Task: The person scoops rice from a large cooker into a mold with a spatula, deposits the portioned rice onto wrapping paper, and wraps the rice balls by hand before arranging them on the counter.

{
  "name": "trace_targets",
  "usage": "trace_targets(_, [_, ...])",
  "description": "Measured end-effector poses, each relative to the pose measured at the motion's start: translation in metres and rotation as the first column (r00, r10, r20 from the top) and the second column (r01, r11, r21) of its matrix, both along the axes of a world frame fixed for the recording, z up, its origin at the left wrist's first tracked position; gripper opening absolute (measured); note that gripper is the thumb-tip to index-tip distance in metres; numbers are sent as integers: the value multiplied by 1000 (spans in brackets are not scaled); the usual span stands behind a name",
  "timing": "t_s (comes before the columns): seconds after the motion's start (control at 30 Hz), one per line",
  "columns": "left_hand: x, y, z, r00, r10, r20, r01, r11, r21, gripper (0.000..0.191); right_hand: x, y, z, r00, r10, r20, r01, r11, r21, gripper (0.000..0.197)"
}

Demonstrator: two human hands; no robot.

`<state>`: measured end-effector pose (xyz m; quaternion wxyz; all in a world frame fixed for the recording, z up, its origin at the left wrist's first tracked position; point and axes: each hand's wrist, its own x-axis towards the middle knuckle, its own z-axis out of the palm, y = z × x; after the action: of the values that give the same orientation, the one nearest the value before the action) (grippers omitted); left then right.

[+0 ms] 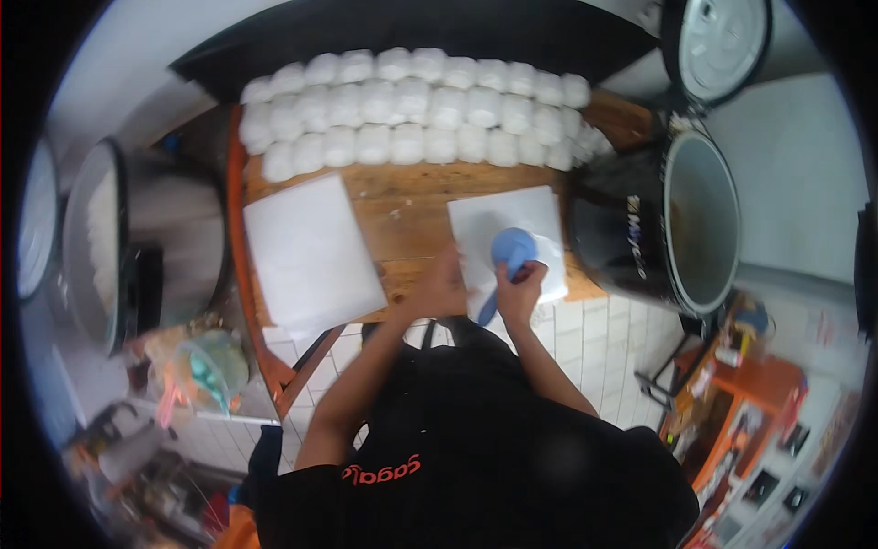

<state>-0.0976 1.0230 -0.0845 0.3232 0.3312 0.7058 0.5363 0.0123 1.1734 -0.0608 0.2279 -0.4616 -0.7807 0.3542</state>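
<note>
My right hand (pixel 519 288) is closed on a blue plastic scoop (pixel 513 248), above the right stack of white paper sheets (pixel 473 213); part of the scoop is under my fingers. At the left edge of that stack is my left hand (pixel 442 288), blurred, so its fingers and any hold on the paper do not show plainly. A larger stack of white sheets (pixel 312 250) lies on the left of the wooden table (pixel 394 219). Along the table's back, rows of white wrapped bundles (pixel 411 103) sit side by side, piled in tiers.
An open dark pot (pixel 617 219) stands right of the table, with a lid (pixel 720 44) behind it. On the left is another open pot (pixel 171 233) with white contents, rice-like. A clear bag (pixel 212 367) with coloured items lies below it. Orange shelving (pixel 748 384) stands lower right.
</note>
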Motion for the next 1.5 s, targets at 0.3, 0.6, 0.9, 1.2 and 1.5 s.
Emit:
trace_targets(0.3, [3, -63, 159, 931, 195, 308, -258, 949, 179, 111, -66, -41, 148, 419, 816, -398, -904, 418, -95, 18])
trace_targets(0.6, [-64, -337, 349, 434, 865, -253, -842, 489, 228, 31, -220, -214, 313, 64, 878, -475, -889, 266, 371, 6])
trace_targets(0.9, [-246, -549, 392, 404, 99, -909, -912, 124, -391, 25, -379, -494, 322, -487, 707, 513, -725, -655, 214, 45])
trace_targets(1.2, [-365, -568, 322, 615, -477, -628, -621, 198, -759, 17, -396, -509, 299, -447, 767, 461, -752, -601, 272, 22])
trace_targets(1.5, [-337, -490, 332, 746, -631, 212, 138, -165, -977, 23, -407, -390, 363, -27, 656, 754, -967, -209, 147, 17])
